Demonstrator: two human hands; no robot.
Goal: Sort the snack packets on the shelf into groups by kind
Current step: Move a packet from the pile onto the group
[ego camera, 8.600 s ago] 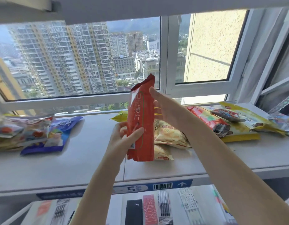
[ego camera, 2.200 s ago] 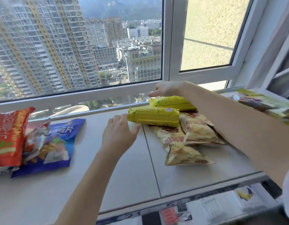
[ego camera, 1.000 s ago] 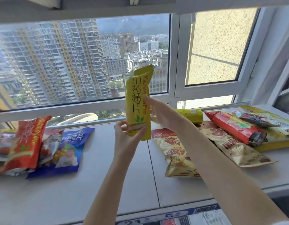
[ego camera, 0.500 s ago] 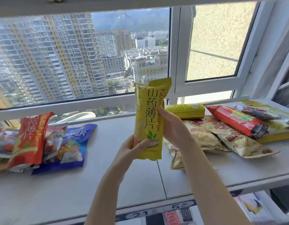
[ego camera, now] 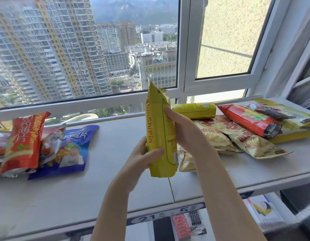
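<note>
I hold a tall yellow snack packet [ego camera: 159,134] upright above the middle of the grey shelf [ego camera: 105,185]. My left hand [ego camera: 143,153] grips its lower part with the thumb across the front. My right hand [ego camera: 180,129] holds its right side higher up. A second yellow packet [ego camera: 194,110] lies behind by the window. On the left lie a red packet [ego camera: 23,145], a blue packet [ego camera: 74,150] and other bags under them. On the right lie several beige chip bags [ego camera: 237,138] and a red packet [ego camera: 250,120].
The window frame [ego camera: 182,87] runs close behind the shelf. More yellow packets [ego camera: 290,115] are piled at the far right. A lower shelf with stationery [ego camera: 189,225] shows below the front edge, which carries a label strip [ego camera: 168,214].
The yellow packet has been turned in my hands: its front with the large characters faced me half a second ago, now its side and back show. Both hands keep hold.
</note>
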